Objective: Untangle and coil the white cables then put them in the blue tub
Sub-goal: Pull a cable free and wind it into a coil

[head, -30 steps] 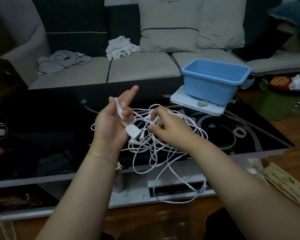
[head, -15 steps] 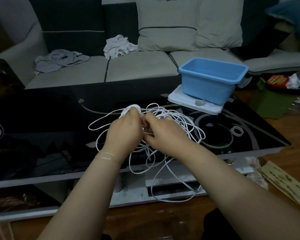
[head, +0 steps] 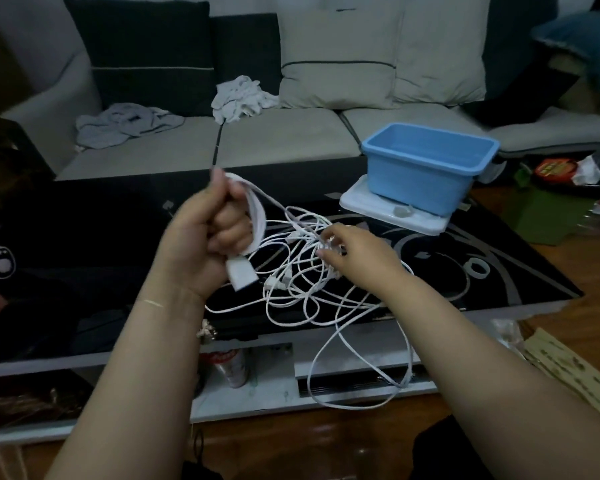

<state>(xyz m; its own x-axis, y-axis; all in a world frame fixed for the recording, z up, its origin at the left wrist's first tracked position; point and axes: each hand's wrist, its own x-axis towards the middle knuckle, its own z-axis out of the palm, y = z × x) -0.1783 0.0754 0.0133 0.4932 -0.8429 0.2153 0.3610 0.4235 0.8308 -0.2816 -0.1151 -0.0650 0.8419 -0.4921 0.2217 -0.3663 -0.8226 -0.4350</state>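
A tangle of white cables (head: 302, 282) lies on the black glass table (head: 84, 244), with long loops hanging over its front edge. My left hand (head: 208, 244) is a raised fist shut on a coiled bundle of white cable, and a white plug sticks out below the fist. My right hand (head: 354, 258) pinches strands in the middle of the tangle. The blue tub (head: 426, 168) stands on a white lid at the table's far right, and I see nothing inside it.
A grey sofa (head: 274, 147) with cushions and crumpled cloths runs behind the table. A white ring (head: 478, 270) lies on the glass at right. A can (head: 231, 367) stands on the shelf under the table. Bags and clutter sit on the floor at far right.
My left hand has lifted up and left with the coiled cable wrapped in its fist. My right hand has moved right and down into the tangle.
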